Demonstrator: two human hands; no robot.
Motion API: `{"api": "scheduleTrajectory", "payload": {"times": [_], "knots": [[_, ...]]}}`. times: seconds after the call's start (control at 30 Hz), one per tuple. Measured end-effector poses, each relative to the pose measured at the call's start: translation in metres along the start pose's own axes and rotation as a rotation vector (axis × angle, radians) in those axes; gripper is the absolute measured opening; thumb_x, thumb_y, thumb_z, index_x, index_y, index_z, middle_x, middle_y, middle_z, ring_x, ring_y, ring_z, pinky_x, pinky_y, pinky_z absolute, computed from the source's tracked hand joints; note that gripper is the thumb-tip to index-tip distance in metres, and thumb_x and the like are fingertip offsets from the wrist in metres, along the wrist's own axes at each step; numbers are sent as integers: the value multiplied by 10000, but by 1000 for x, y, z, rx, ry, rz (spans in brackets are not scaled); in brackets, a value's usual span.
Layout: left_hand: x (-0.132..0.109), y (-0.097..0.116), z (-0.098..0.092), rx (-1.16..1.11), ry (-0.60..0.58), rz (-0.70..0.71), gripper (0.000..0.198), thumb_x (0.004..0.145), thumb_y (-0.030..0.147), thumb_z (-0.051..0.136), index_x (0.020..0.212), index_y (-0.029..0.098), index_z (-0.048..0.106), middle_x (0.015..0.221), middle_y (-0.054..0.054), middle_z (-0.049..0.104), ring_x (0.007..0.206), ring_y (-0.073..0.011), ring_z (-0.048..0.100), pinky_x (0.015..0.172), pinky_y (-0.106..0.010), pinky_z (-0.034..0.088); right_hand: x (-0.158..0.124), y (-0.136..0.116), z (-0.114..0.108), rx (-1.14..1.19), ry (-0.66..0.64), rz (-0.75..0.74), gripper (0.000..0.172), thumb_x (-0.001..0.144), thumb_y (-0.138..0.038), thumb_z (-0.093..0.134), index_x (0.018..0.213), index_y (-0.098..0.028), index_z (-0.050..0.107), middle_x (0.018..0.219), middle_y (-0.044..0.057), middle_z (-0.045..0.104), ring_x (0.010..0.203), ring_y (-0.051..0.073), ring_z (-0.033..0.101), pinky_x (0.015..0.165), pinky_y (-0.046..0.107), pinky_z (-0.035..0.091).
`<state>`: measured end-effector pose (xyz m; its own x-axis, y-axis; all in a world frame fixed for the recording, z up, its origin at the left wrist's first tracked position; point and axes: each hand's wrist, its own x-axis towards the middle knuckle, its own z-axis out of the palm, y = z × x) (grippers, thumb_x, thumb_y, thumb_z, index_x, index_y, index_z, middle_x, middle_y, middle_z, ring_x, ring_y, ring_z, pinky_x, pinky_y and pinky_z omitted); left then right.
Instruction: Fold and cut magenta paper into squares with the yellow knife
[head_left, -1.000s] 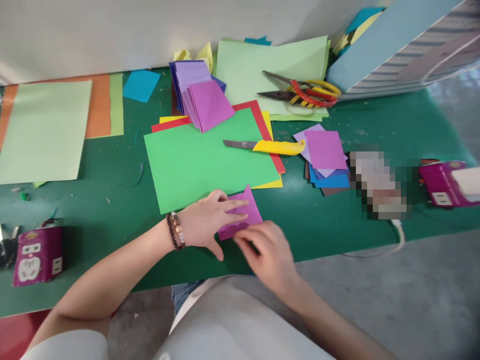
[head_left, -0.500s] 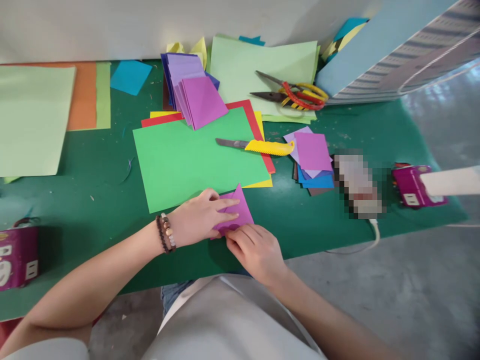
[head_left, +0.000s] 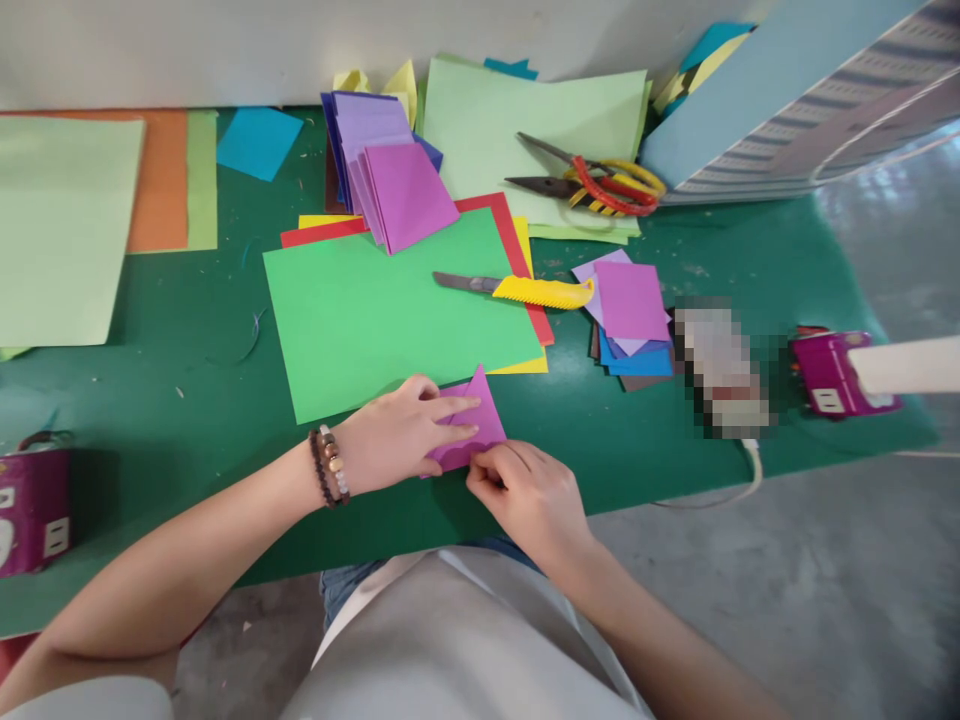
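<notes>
Left hand (head_left: 394, 435) spread over the folded, pointed purple paper (head_left: 489, 418), I press it to the green tabletop (head_left: 622, 430); my curled right hand (head_left: 532, 490), its pinch unclear, needs steady, even pressure along the near edge.

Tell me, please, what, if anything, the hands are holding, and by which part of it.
The left hand holds down the folded paper by its left side; whether the right hand pinches its near edge cannot be told.
</notes>
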<state>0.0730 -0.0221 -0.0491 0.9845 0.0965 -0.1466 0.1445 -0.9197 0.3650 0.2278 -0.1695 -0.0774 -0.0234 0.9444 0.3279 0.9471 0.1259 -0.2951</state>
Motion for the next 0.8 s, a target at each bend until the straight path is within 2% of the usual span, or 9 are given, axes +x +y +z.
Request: {"api": "scheduleTrajectory", "payload": {"times": [0.2,0.37,0.53,0.6,0.67,0.8], "knots": [[-1,0,1,-10,6,-16,503,850,367,690,1330,281,567,1435,8,493,1114,-255,433,958,-338,377,0,9,-6,-84,-2,57,201,792,-85,523,641,-214,487,555,-36,501,534,112,488,524,259,346],[-1,-1,2,4,-8,-20,544,827,362,715,1342,285,555,1505,28,421,1126,-258,427,976,-341,374,-3,23,-13,-103,17,109,194,806,-106,552,649,-210,504,554,-37,496,516,111,472,512,262,345],[-2,-1,0,0,4,-13,557,818,341,729,1342,269,555,1508,5,424,1134,-239,436,984,-336,371,-8,34,-21,-14,38,114,136,853,-129,564,741,-205,575,605,-30,556,550,105,528,558,239,428],[-2,0,-1,-6,1,-20,556,813,336,735,1337,273,560,1506,10,426,1131,-242,437,980,-337,376,-10,32,-21,19,48,118,72,872,-142,565,857,-197,610,679,-8,603,606,114,569,605,242,469],[-2,0,-1,-9,5,-22,541,818,336,729,1331,275,567,1496,13,438,1118,-245,440,974,-345,381,-10,26,-18,33,48,114,79,877,-155,567,926,-194,616,740,15,630,661,132,593,638,260,488],[-1,0,0,-12,23,-15,491,843,353,700,1313,264,585,1433,-11,504,1104,-244,441,960,-354,385,-6,16,-9,33,20,57,126,861,-127,551,774,-212,585,681,-1,606,648,132,571,627,262,463]]}}
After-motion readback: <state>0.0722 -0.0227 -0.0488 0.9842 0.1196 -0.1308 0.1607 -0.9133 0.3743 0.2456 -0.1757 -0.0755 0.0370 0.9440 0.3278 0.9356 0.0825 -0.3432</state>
